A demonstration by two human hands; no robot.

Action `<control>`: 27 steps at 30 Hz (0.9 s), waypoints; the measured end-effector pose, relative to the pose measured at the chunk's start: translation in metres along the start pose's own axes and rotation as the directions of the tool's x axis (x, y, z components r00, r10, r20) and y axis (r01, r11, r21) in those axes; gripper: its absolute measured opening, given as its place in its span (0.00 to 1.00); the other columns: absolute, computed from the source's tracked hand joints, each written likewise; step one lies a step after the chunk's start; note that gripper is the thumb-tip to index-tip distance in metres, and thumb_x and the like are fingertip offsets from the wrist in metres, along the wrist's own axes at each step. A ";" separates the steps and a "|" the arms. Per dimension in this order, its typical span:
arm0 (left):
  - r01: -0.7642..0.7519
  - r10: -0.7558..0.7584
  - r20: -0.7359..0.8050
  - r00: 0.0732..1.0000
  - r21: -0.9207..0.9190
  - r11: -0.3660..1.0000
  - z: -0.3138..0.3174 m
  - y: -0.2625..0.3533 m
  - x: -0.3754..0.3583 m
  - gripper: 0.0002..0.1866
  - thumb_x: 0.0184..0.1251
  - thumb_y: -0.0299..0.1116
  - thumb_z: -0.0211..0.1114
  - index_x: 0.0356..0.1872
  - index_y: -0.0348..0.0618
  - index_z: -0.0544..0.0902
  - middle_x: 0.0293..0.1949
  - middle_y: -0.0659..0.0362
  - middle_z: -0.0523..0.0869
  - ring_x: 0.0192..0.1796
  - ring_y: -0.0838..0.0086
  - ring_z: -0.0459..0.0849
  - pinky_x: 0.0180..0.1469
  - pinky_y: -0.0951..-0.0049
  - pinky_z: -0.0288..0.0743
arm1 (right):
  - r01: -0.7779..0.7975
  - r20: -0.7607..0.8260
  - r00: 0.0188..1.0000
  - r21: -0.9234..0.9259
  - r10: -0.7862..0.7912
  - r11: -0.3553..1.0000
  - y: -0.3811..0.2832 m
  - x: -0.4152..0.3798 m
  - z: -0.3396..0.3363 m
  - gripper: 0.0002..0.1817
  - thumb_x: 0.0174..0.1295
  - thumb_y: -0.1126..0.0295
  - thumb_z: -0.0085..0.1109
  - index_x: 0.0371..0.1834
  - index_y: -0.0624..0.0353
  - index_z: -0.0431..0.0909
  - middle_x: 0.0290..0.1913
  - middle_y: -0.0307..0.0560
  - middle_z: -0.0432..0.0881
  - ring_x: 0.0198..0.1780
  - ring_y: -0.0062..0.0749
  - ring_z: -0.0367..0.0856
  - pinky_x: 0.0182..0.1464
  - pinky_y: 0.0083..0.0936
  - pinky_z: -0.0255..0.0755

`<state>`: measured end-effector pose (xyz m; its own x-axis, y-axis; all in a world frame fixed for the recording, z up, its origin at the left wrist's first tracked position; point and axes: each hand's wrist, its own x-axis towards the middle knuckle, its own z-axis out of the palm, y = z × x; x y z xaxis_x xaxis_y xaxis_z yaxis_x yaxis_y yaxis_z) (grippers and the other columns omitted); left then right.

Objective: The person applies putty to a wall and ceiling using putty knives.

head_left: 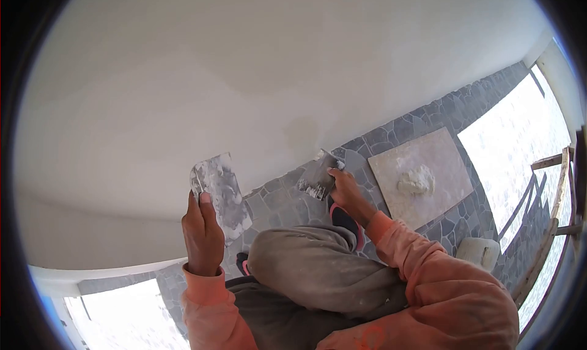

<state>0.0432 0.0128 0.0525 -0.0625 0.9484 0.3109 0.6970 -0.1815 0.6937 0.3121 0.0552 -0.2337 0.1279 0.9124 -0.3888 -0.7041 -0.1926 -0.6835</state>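
The pale wall (244, 62) fills most of the view, with two darker patches on its surface. Below it lies the floor (278, 200) of irregular grey stones, set with light joints. My bent legs, in grey-brown trousers (318, 258), occupy the lower centre. At far right stands a wooden frame (533, 270) of rough poles. The square board (440, 160) lies flat on the stones, to the right of my right hand (348, 194) and near the foot of the wall. A whitish container (478, 253) is just beyond the board's near edge. My left hand (205, 234) is closed on one edge of a broad metal plate (223, 197), thumb on the near face; the plate is tilted and smeared white (whether it touches the wall, I cannot tell). My right hand is closed around a smaller scraper (316, 177), which carries white paste along its lower edge and at its upper corner. Smallest of these, a mound of white paste (417, 180) sits near the board's middle.
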 end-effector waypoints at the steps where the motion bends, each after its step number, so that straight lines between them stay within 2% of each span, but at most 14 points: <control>1: -0.001 0.001 -0.005 1.000 -0.009 1.000 0.002 0.004 0.001 0.14 0.81 0.32 0.47 0.39 0.29 0.73 0.15 0.58 0.65 0.18 0.75 0.57 0.21 0.66 0.54 | -0.064 -0.053 0.996 0.094 0.069 0.993 0.008 0.013 -0.005 0.14 0.62 0.71 0.60 0.49 0.66 0.76 0.42 0.52 0.81 0.44 0.42 0.83 0.47 0.38 0.77; 2: 0.001 -0.001 -0.009 1.000 -0.018 1.000 0.003 0.007 0.001 0.14 0.81 0.31 0.47 0.39 0.29 0.73 0.15 0.58 0.65 0.18 0.75 0.56 0.21 0.67 0.53 | -0.124 -0.101 0.984 0.189 0.145 0.974 0.016 0.023 -0.013 0.16 0.60 0.70 0.62 0.49 0.67 0.76 0.43 0.55 0.82 0.46 0.45 0.83 0.48 0.40 0.76; 8: 0.019 -0.021 0.098 0.995 0.022 1.000 0.007 0.009 0.006 0.14 0.80 0.30 0.47 0.41 0.24 0.74 0.13 0.58 0.65 0.17 0.77 0.57 0.20 0.68 0.52 | -0.108 -0.321 0.943 -0.034 0.092 0.994 0.048 0.064 -0.025 0.14 0.63 0.68 0.59 0.45 0.68 0.76 0.42 0.54 0.81 0.43 0.41 0.83 0.46 0.36 0.76; 11: 0.102 -0.104 0.143 0.984 0.020 0.995 0.007 0.014 0.007 0.11 0.81 0.30 0.47 0.41 0.32 0.74 0.19 0.64 0.64 0.23 0.81 0.55 0.24 0.73 0.51 | -0.115 -0.345 0.934 -0.054 0.089 0.992 0.067 0.085 -0.033 0.13 0.63 0.67 0.59 0.42 0.68 0.77 0.40 0.52 0.82 0.42 0.39 0.83 0.47 0.34 0.76; 12: 0.107 -0.109 0.141 0.984 0.023 0.994 0.007 0.015 0.007 0.11 0.81 0.30 0.47 0.40 0.33 0.74 0.18 0.65 0.64 0.22 0.82 0.54 0.24 0.73 0.50 | 0.005 -0.259 0.960 -0.371 -0.109 0.929 0.086 0.097 -0.050 0.13 0.62 0.67 0.60 0.42 0.67 0.77 0.38 0.52 0.82 0.42 0.39 0.83 0.46 0.33 0.75; 13: 0.113 -0.116 0.138 0.984 0.026 0.993 0.008 0.015 0.007 0.12 0.80 0.30 0.47 0.39 0.33 0.74 0.18 0.65 0.64 0.22 0.82 0.54 0.23 0.72 0.49 | 0.138 -0.112 0.957 -0.639 -0.268 0.757 0.113 0.115 -0.077 0.13 0.61 0.67 0.62 0.41 0.67 0.77 0.37 0.51 0.83 0.41 0.39 0.83 0.46 0.32 0.75; 15: 0.108 -0.112 0.151 0.982 0.034 0.994 0.006 0.015 0.007 0.12 0.80 0.29 0.48 0.43 0.28 0.74 0.17 0.62 0.66 0.19 0.80 0.57 0.22 0.71 0.50 | 0.250 0.027 0.927 -0.789 -0.375 0.561 0.126 0.120 -0.084 0.12 0.59 0.68 0.64 0.40 0.66 0.78 0.35 0.50 0.83 0.40 0.39 0.83 0.45 0.32 0.75; 16: 0.098 -0.103 0.168 0.980 0.040 0.994 0.004 0.014 0.007 0.13 0.79 0.29 0.48 0.47 0.24 0.74 0.16 0.58 0.69 0.17 0.77 0.61 0.20 0.70 0.52 | 0.230 -0.027 0.927 -0.749 -0.375 0.622 0.132 0.122 -0.083 0.12 0.58 0.69 0.66 0.40 0.65 0.78 0.34 0.49 0.83 0.39 0.40 0.83 0.45 0.31 0.74; 18: 0.079 -0.087 0.184 0.979 0.048 0.996 0.003 0.012 0.008 0.16 0.79 0.28 0.49 0.52 0.18 0.74 0.16 0.53 0.73 0.15 0.75 0.65 0.19 0.68 0.55 | 0.252 0.042 0.912 -0.842 -0.407 0.477 0.136 0.121 -0.083 0.16 0.54 0.70 0.69 0.43 0.64 0.77 0.34 0.50 0.82 0.39 0.44 0.82 0.44 0.35 0.75; 20: 0.062 -0.072 0.184 0.980 0.056 0.997 0.003 0.011 0.008 0.16 0.79 0.27 0.49 0.53 0.18 0.73 0.16 0.53 0.73 0.15 0.74 0.66 0.19 0.68 0.55 | 0.321 0.295 0.875 -0.947 -0.384 0.003 0.134 0.114 -0.085 0.22 0.50 0.71 0.73 0.48 0.62 0.76 0.36 0.52 0.81 0.40 0.52 0.82 0.43 0.42 0.77; 22: 0.060 -0.074 0.197 0.978 0.075 0.995 0.001 0.013 0.009 0.17 0.79 0.27 0.49 0.53 0.17 0.73 0.16 0.53 0.74 0.15 0.73 0.66 0.19 0.68 0.56 | 0.455 0.249 0.832 -0.819 -0.497 0.351 0.156 0.127 -0.104 0.25 0.46 0.71 0.76 0.48 0.61 0.76 0.35 0.53 0.82 0.39 0.56 0.82 0.43 0.43 0.77; 24: 0.048 -0.065 0.203 0.977 0.087 0.995 0.000 0.011 0.008 0.17 0.79 0.27 0.49 0.54 0.16 0.72 0.16 0.52 0.75 0.15 0.73 0.67 0.19 0.67 0.56 | 0.448 0.181 0.836 -0.770 -0.518 0.454 0.170 0.136 -0.114 0.25 0.44 0.71 0.77 0.47 0.61 0.77 0.34 0.55 0.83 0.39 0.57 0.83 0.42 0.43 0.77; 25: 0.037 -0.055 0.203 0.978 0.090 0.995 0.000 0.010 0.007 0.17 0.78 0.27 0.49 0.54 0.16 0.72 0.17 0.52 0.75 0.15 0.73 0.67 0.19 0.67 0.56 | 0.382 0.153 0.856 -0.831 -0.494 0.405 0.172 0.141 -0.116 0.24 0.46 0.70 0.76 0.47 0.62 0.77 0.35 0.55 0.83 0.39 0.56 0.83 0.41 0.43 0.77; 27: 0.021 -0.040 0.205 0.978 0.096 0.995 0.000 0.008 0.007 0.17 0.78 0.26 0.49 0.54 0.16 0.72 0.17 0.52 0.75 0.15 0.73 0.68 0.19 0.67 0.56 | 0.316 0.198 0.854 -0.932 -0.481 0.177 0.169 0.139 -0.116 0.24 0.46 0.69 0.75 0.47 0.62 0.78 0.35 0.56 0.84 0.39 0.56 0.84 0.41 0.44 0.76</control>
<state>0.0484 0.0184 0.0606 0.0574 0.9880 0.1431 0.7612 -0.1360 0.6341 0.2915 0.1076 -0.4748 0.3101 0.9432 0.1191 0.5667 -0.0828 -0.8198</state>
